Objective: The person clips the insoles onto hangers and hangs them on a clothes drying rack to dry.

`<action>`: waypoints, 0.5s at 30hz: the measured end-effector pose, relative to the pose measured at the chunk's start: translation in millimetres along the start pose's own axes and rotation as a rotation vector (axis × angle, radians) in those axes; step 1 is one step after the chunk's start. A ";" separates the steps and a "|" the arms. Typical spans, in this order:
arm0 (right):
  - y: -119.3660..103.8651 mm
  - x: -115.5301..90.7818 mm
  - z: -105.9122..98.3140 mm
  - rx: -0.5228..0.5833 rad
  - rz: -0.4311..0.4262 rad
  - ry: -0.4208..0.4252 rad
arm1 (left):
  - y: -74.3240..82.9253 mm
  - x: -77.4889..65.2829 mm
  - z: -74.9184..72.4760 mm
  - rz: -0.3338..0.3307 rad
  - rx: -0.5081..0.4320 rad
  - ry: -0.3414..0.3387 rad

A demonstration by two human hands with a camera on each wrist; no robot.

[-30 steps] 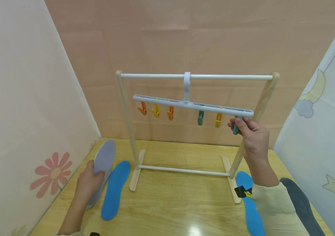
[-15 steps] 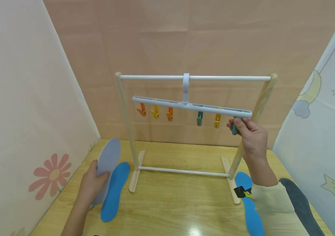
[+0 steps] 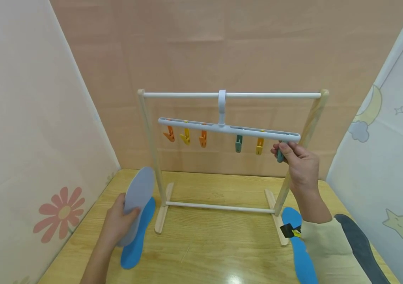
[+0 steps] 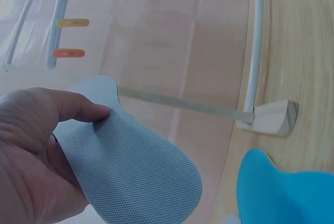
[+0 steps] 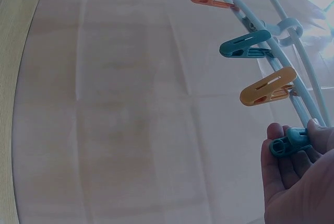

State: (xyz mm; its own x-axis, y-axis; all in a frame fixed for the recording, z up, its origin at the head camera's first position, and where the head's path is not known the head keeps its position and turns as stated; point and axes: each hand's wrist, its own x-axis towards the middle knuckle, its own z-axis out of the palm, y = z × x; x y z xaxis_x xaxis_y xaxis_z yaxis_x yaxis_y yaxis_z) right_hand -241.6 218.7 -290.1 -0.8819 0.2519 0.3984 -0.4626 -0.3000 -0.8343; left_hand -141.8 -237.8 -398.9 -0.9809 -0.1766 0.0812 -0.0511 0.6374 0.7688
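My left hand grips a light grey insole, thumb on one face, holding it tilted up over the left of the table; in the left wrist view its surface looks finely textured. My right hand pinches a teal clothespin at the right end of a white clip hanger. The hanger hooks over the top bar of a drying rack and slopes down to the right. Several other clothespins hang from it: orange, yellow and another teal one, with nothing clipped in them.
A blue insole lies left of the rack, partly behind the grey one. On the right, another blue insole and a dark grey insole lie partly under the right sleeve. Wooden feet carry the rack on the table.
The left hand has moved right with the grey insole, which now overlaps the blue insole in the head view. The right hand keeps its pinch on the teal clothespin.
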 end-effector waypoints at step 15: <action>1.1 0.2 -0.1 -0.010 -0.008 -0.009 | 16.2 1.3 20.2 0.106 -0.029 -0.025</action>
State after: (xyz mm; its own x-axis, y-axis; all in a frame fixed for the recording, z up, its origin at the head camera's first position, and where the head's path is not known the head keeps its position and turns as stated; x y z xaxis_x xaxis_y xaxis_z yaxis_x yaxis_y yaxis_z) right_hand -242.3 218.5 -291.0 -0.8788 0.2462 0.4088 -0.4691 -0.2884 -0.8347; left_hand -147.8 -212.6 -399.2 -0.9849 -0.0905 0.1478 0.0584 0.6297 0.7747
